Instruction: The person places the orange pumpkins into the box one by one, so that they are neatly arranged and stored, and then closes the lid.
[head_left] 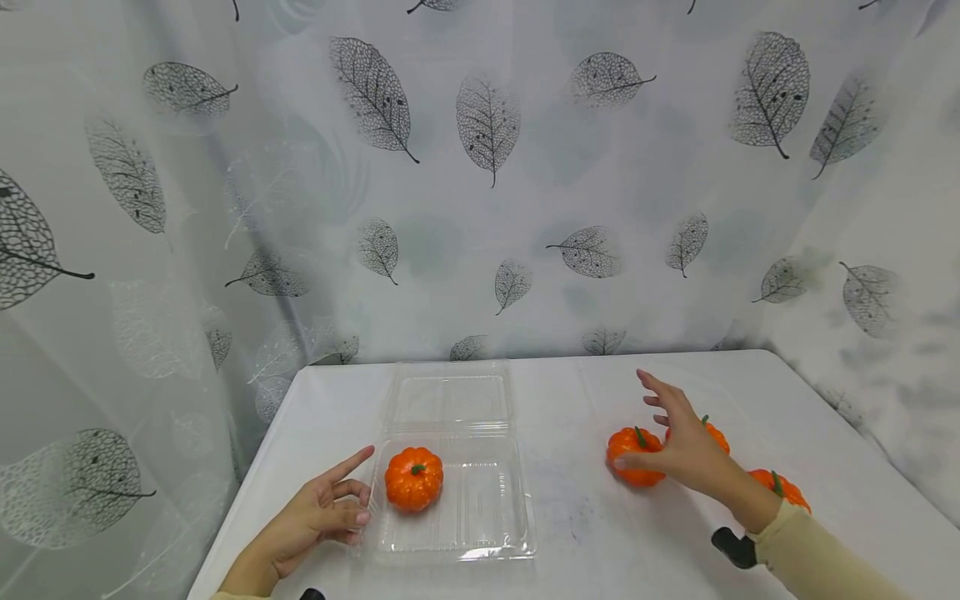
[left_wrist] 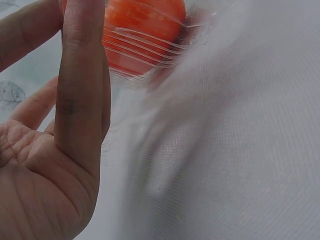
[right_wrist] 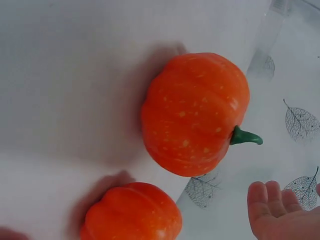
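Observation:
A clear plastic clamshell box (head_left: pixel 487 496) lies with its lid folded back on the white table. One small orange pumpkin (head_left: pixel 408 487) with a green stem sits in its left half. Beside the box's left wall is my left hand (head_left: pixel 303 517), index finger extended, other fingers loosely bent, thumb near the wall. In the left wrist view that pumpkin (left_wrist: pixel 145 25) shows through the ridged plastic. Over at the right, my right hand (head_left: pixel 693 446) hovers spread above another pumpkin (head_left: pixel 626 446), thumb overlapping it. The right wrist view shows a gap between fingers and the pumpkin (right_wrist: pixel 195 115).
Two more pumpkins stand on the right: one (head_left: pixel 717 435) partly behind my right hand, one (head_left: pixel 782 485) by my wrist. The raised lid (head_left: pixel 450 400) lies toward the back of the table (head_left: pixel 570 533). A leaf-printed curtain (head_left: pixel 435 183) hangs behind the table and along its sides.

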